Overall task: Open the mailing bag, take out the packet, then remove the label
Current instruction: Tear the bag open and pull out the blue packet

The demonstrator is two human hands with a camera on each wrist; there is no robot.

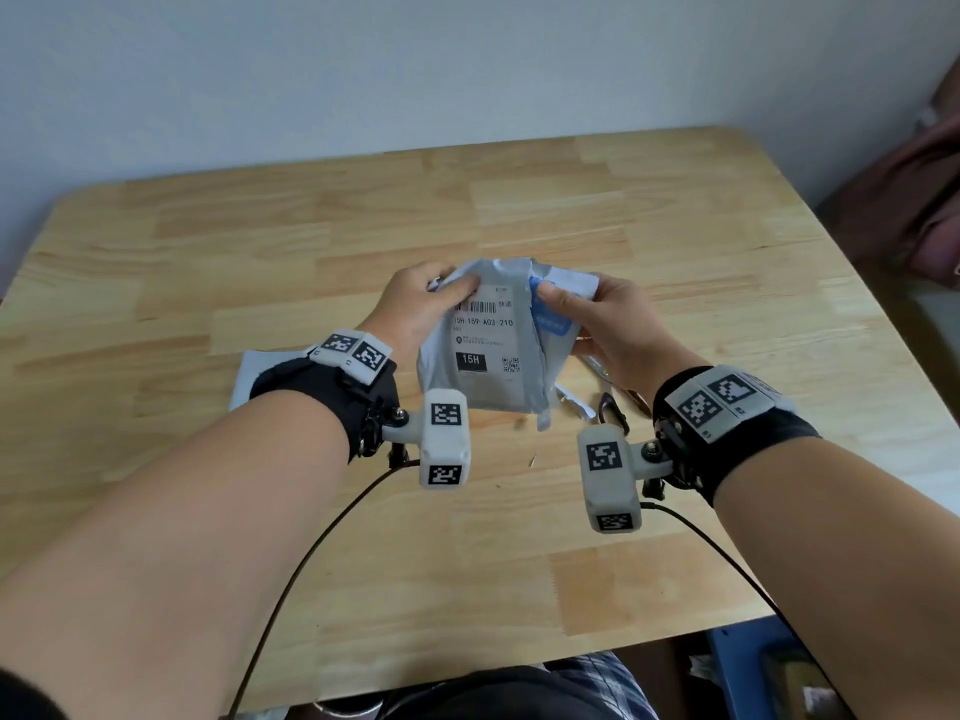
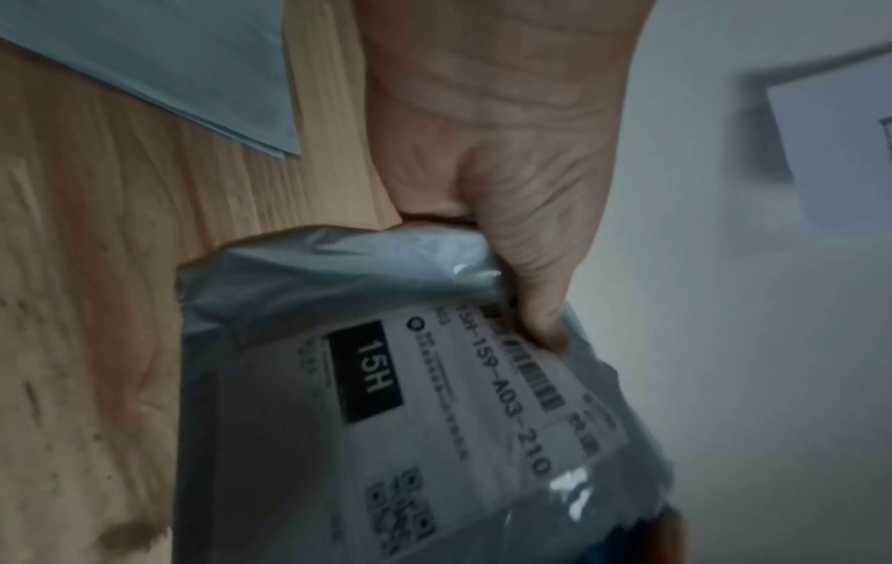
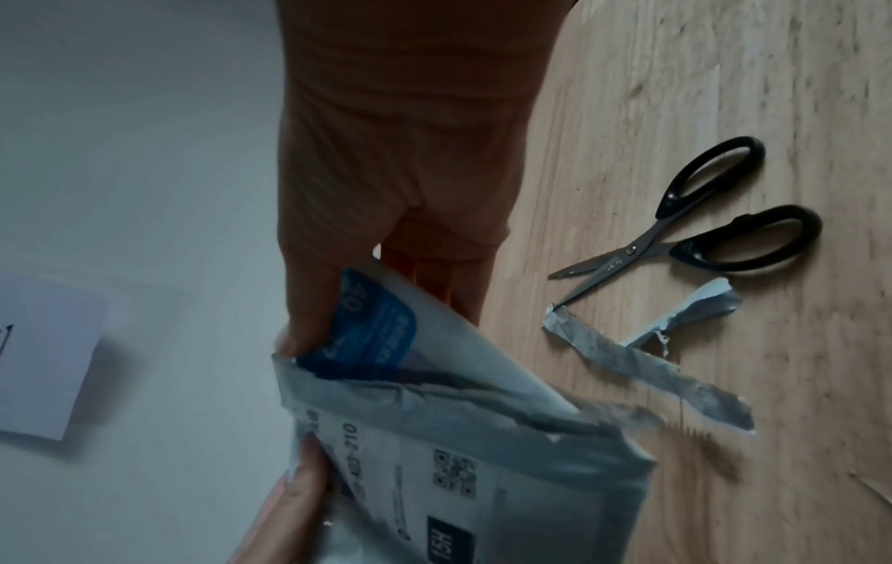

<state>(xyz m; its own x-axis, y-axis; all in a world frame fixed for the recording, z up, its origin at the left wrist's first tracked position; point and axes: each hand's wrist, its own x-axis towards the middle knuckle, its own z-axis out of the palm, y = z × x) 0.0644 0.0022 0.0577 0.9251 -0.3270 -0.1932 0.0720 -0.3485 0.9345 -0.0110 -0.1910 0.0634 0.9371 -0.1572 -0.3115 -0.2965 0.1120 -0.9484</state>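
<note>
Above the table both hands hold a grey mailing bag (image 1: 483,392) (image 2: 289,305) (image 3: 507,439). Its white shipping label (image 1: 483,330) (image 2: 458,400), with a barcode and "15H", faces me. My left hand (image 1: 449,288) (image 2: 540,320) grips the bag's upper left corner, thumb on the label. The bag's right side is cut open. From it sticks a white packet with a blue print (image 1: 556,309) (image 3: 381,324). My right hand (image 1: 550,293) (image 3: 309,328) pinches this packet at its top, thumb in front and fingers behind.
Black-handled scissors (image 1: 613,407) (image 3: 700,229) lie open on the wooden table (image 1: 311,226) under my right hand, beside cut grey strips (image 1: 574,402) (image 3: 627,362). A white sheet (image 1: 244,376) (image 2: 169,57) lies under my left wrist. Cables hang from both wrist cameras.
</note>
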